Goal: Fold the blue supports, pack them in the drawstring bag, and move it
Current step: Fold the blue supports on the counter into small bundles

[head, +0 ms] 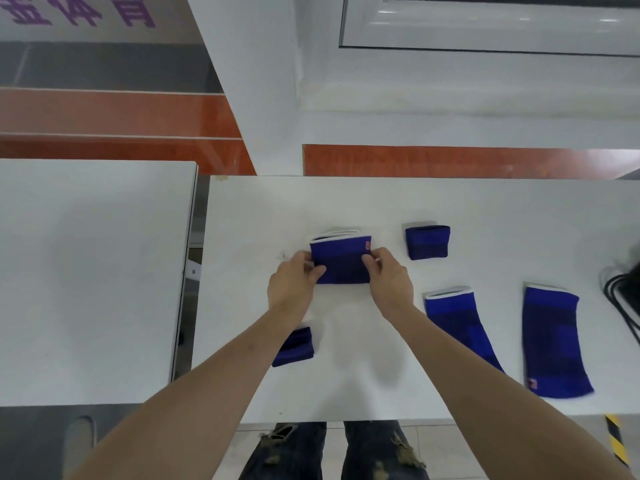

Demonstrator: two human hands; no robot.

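Note:
A blue support with white trim (pixel 341 259) lies folded in half at the middle of the white table (pixel 485 209). My left hand (pixel 294 284) pinches its left edge and my right hand (pixel 389 277) pinches its right edge. A small folded blue support (pixel 428 241) sits to the right of it. Another small folded one (pixel 296 346) lies near my left forearm, partly hidden by it. Two long unfolded blue supports (pixel 457 323) (pixel 552 341) lie flat at the right. No drawstring bag shows in view.
A second white table (pixel 93 271) stands to the left across a narrow gap. Black cables (pixel 620 299) lie at the table's right edge. The table's front edge runs just above my jeans (pixel 346 452).

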